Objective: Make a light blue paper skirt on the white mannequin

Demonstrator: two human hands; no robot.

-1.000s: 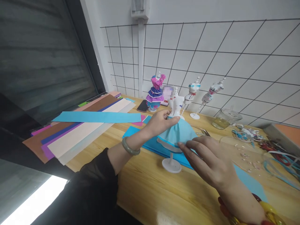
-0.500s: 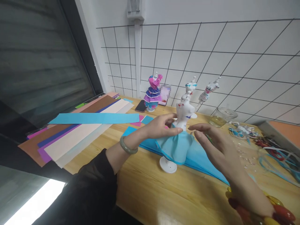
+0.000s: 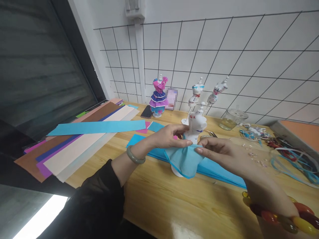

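Observation:
A small white mannequin (image 3: 197, 123) stands on the wooden table in front of me, a light blue paper skirt (image 3: 184, 162) around its waist. My left hand (image 3: 171, 136) is closed on the left side of the skirt's waist, its thumb across the gathered top edge and its fingers partly hidden behind the mannequin. On the other side, my right hand (image 3: 216, 149) pinches the skirt's upper edge between thumb and fingers. Under the skirt, a white round base (image 3: 176, 172) shows in part. Blue sheets (image 3: 219, 172) lie stacked behind it.
Coloured paper strips (image 3: 99, 127) spread over the left. At the back stand a mannequin in a ruffled dress (image 3: 158, 98), a phone (image 3: 146, 112) and two white mannequins (image 3: 198, 91). A glass pot (image 3: 233, 119), beads (image 3: 256, 156), cords (image 3: 291, 166) and a grey box (image 3: 279, 124) are right.
My right hand has moved left and closed on the skirt's upper edge. The mannequin stands more upright, and its skirt now covers more of the base. The view has shifted slightly.

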